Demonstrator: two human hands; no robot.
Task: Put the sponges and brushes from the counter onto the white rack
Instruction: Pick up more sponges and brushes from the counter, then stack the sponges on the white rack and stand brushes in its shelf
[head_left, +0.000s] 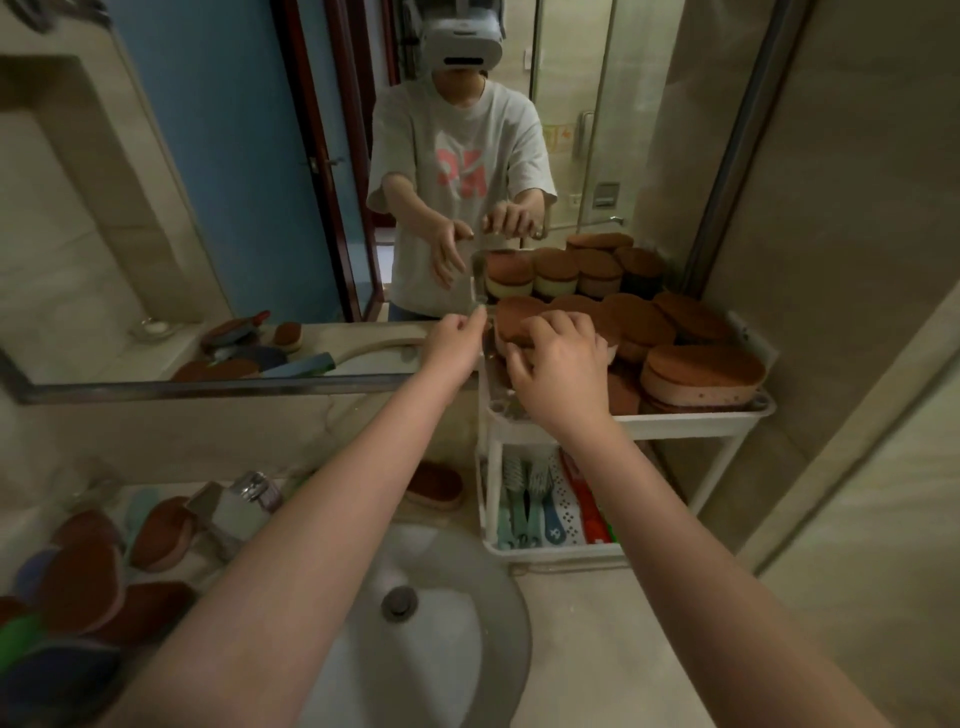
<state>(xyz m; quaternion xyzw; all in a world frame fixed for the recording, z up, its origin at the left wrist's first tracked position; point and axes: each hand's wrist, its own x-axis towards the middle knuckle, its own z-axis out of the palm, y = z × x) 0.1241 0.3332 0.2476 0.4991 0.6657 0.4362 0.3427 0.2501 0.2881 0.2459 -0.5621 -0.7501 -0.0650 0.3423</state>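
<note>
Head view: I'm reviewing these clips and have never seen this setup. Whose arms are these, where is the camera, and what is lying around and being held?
There is no machine here. A person wears the camera on the head, so you look down along both bare arms; the mirror ahead reflects that person.

The right hand rests on a brown-topped sponge at the left end of the white rack's top shelf, fingers curled over it. That shelf is crowded with similar sponges. The left hand is closed at the rack's top left corner; what it pinches is unclear.

The lower shelf holds brushes. Below is the sink. More sponges wait on the counter at far left, and one sponge lies beside the rack.
</note>
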